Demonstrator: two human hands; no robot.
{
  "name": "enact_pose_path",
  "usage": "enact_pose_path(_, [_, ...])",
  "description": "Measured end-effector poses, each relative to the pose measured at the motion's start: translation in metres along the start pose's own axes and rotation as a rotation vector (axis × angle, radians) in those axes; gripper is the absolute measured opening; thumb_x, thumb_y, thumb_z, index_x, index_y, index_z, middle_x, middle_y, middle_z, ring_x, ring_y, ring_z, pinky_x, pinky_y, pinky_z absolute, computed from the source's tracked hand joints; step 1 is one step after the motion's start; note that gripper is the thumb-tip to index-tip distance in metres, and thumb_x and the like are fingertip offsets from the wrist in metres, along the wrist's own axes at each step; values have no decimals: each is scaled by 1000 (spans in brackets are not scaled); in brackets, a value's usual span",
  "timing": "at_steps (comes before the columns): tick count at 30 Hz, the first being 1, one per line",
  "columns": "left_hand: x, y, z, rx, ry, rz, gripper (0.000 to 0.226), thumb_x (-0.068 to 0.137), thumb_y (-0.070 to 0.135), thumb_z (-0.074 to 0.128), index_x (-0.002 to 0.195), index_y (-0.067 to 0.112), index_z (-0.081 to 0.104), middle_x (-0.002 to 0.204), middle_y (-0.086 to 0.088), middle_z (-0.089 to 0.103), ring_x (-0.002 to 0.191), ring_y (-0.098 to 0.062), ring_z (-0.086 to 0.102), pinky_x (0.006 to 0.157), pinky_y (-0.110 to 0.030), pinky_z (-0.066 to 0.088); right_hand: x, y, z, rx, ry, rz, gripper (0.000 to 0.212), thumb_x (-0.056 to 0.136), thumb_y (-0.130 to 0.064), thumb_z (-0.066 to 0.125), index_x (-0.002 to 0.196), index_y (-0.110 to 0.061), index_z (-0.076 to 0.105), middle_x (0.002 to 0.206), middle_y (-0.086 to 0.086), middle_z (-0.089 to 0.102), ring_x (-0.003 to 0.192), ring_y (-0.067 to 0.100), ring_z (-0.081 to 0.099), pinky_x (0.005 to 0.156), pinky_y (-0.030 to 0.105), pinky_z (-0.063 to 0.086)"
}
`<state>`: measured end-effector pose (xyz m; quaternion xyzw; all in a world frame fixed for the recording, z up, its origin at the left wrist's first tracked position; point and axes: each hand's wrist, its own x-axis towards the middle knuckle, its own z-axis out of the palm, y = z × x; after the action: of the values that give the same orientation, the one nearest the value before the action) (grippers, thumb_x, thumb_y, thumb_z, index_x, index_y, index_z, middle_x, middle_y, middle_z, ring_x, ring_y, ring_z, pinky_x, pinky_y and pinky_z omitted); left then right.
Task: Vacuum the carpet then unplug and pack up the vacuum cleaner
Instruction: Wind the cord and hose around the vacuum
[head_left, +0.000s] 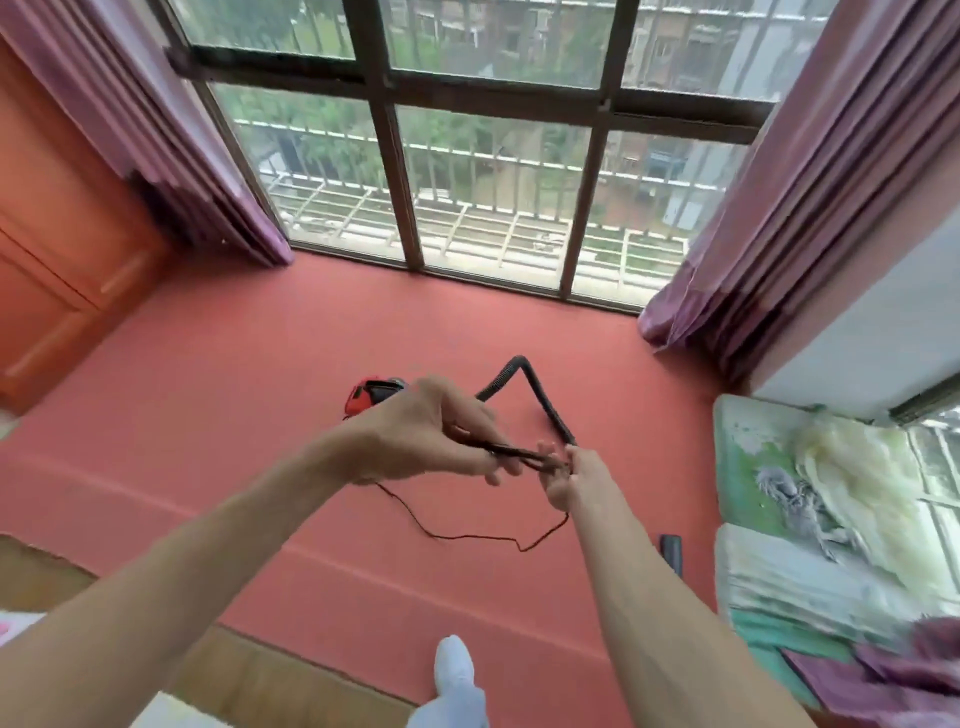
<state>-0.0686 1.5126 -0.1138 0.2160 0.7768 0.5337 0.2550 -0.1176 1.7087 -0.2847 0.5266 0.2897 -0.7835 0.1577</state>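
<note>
Above the red carpet (260, 364), left hand (431, 436) and right hand (566, 478), both closed, pinch the folded black power cord (519, 456) between them, forearms extended.

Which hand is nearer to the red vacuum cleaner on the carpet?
Left. The left hand overlaps the vacuum cleaner in view; the right hand is further right, by the hose.

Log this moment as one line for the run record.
phase: packing up | left hand: gathering power cord | right hand: holding cord too | slack: trails on carpet | vacuum cleaner: on carpet
</note>
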Motion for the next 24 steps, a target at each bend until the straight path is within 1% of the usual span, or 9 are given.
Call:
enact_pose_path(3, [-21, -54, -46, -260, 433, -41, 18, 72, 4, 70, 83, 13, 82, 78, -11, 73, 66, -19, 65, 65, -30, 48, -13, 3, 33, -145, 21, -221, 19, 95, 8, 37, 100, -8, 45, 56, 14, 68, 28, 9, 51, 33, 11, 34])
enact_pose_path(5, [-24, -95, -65, -603, 750, -102, 13, 79, -3, 64, 83, -2, 76, 59, -6, 60, 51, -14, 55, 56, -27, 48, -25, 7, 48, -252, -17, -342, 23, 94, 11, 38, 89, -11, 36, 51, 13, 67, 33, 12, 57, 35, 14, 39])
enact_pose_path(9, [-10, -170, -59, -1208, 1030, -389, 48, 97, -3, 53, 57, 12, 74, 50, 8, 55, 44, -4, 43, 40, -14, 44, -54, 13, 73, -437, -156, -502, 13, 99, 1, 45, 97, -9, 38, 65, 18, 69, 50, 17, 70, 41, 24, 51])
enact_pose_path(12, [10, -201, -20, -1524, 959, -601, 27, 99, 15, 60, 74, 6, 60, 66, -1, 48, 57, -11, 46, 41, -19, 52, -82, 17, 84, -580, -206, -610, 5, 101, -4, 46, 96, -7, 44, 64, 16, 71, 54, 20, 71, 49, 34, 58])
enact_pose_path(15, [45, -198, 12, -1810, 748, -732, 41, 98, 38, 58, 85, -1, 53, 68, -12, 54, 52, -23, 57, 37, -27, 53, -111, 14, 91, -729, -221, -673, 35, 102, -10, 46, 76, 2, 66, 59, 8, 71, 60, 14, 72, 78, 40, 57])
enact_pose_path(18, [92, -177, 26, -2057, 601, -662, 61, 101, 49, 44, 115, -10, 47, 96, -27, 60, 57, -38, 67, 35, -36, 53, -137, 4, 97, -564, -314, -645, 36, 103, -6, 44, 68, -6, 52, 47, 1, 55, 44, 16, 60, 72, 40, 55])
enact_pose_path(19, [106, -169, 27, -2127, 538, -625, 71, 100, 54, 40, 125, -11, 43, 113, -31, 58, 76, -44, 68, 41, -43, 57, -145, 0, 100, -533, -331, -646, 30, 103, -7, 44, 73, -9, 47, 47, 0, 46, 40, 15, 51, 65, 37, 55])
enact_pose_path(21, [127, -152, 24, -2277, 409, -550, 90, 96, 66, 35, 139, -14, 37, 140, -34, 47, 119, -48, 55, 78, -57, 57, -157, -11, 101, -524, -346, -652, 25, 103, -10, 44, 79, -15, 42, 54, -1, 30, 39, 12, 33, 54, 27, 50])
enact_pose_path(24, [151, -133, 9, -2402, 417, -340, 103, 91, 73, 41, 138, -18, 34, 141, -34, 45, 135, -44, 45, 106, -56, 40, -172, -28, 97, -466, -328, -666, 11, 104, -13, 42, 96, -11, 51, 60, -5, 19, 40, 4, 22, 43, 17, 36])
